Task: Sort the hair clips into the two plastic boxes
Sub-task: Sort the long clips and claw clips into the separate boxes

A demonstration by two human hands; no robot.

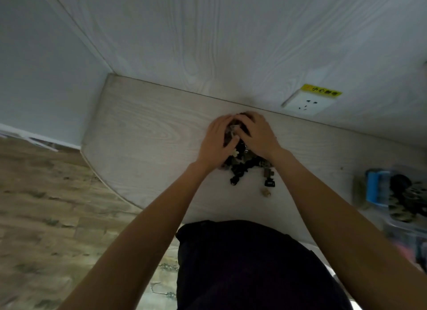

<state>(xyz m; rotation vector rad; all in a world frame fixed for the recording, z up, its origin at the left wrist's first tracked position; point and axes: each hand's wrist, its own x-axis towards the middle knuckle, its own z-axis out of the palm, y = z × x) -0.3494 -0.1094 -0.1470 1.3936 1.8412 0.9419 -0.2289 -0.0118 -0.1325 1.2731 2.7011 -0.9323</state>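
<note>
Both hands are down on the pile of hair clips (240, 164) now, close against the wall below the wall socket (308, 101). The left hand (218, 141) cups the heap's left side, fingers curled over it; the right hand (257, 134) covers the top, fingers bent into the clips. Stray clips lie just nearer the person. The plastic boxes (392, 194) sit blurred, well right of the pile.

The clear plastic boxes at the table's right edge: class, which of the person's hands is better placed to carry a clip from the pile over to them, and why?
Probably the right hand. Both hands rest on the dark pile of hair clips, but the clear plastic boxes lie on the right hand's side; the left hand would have to cross over.
</note>
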